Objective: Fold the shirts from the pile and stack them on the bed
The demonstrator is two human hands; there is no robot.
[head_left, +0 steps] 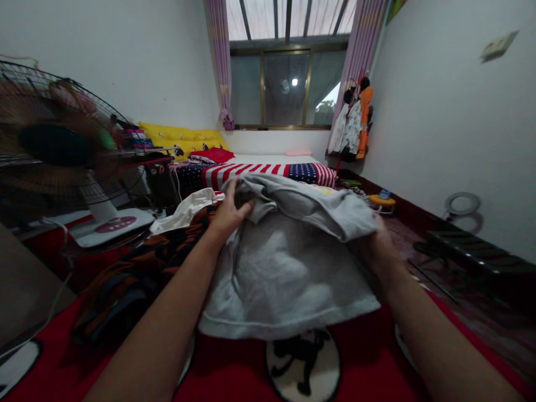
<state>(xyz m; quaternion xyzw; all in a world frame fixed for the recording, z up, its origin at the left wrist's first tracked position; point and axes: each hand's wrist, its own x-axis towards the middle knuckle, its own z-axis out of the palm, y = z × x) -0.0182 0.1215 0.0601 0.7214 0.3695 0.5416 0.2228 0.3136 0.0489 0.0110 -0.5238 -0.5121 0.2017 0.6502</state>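
A light grey garment [288, 273], seemingly a shirt, is held up in front of me over a red blanket [234, 368] with round animal prints. Its upper part folds over and its hem hangs close to the blanket. My left hand [232, 212] grips the garment's upper left edge, thumb and fingers closed on the cloth. At the right side my right hand [379, 245] holds the other edge; it is blurred and its fingers are partly hidden by the cloth. Left of the garment lie a brown and dark patterned cloth [138, 273] and a white cloth [186, 209].
A fan [58, 145] stands at the left. Beyond the garment is a bed with a striped, starred cover [247, 174] and a yellow cushion [184, 137]. Clothes [354, 123] hang by the window. At right are a yellow stool [382, 202] and a dark bench [481, 251].
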